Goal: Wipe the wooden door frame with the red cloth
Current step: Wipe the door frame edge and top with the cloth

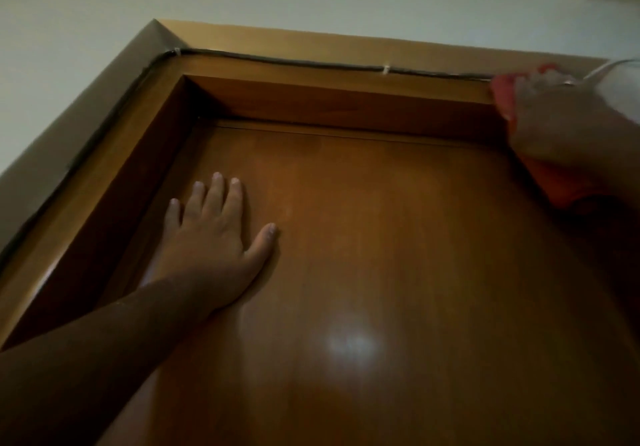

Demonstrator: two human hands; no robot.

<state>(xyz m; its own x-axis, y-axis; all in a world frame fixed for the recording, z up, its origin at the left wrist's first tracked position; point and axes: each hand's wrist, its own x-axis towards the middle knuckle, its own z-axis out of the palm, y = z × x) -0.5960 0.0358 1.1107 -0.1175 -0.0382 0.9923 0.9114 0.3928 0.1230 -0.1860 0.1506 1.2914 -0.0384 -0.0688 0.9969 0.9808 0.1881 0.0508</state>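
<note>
- Right hand [557,126], upper right, grips the red cloth [504,97]: press along the door frame [311,97]
- Left hand [214,237] flat, fingers released, braces the door [381,237]

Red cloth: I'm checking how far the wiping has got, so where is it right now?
In the head view the red cloth is at the far right, under the right hand, against the upper right corner of the wooden door frame.

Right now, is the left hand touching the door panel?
Touching: the head view shows the left hand pressed flat, fingers spread, on the door panel.
</note>
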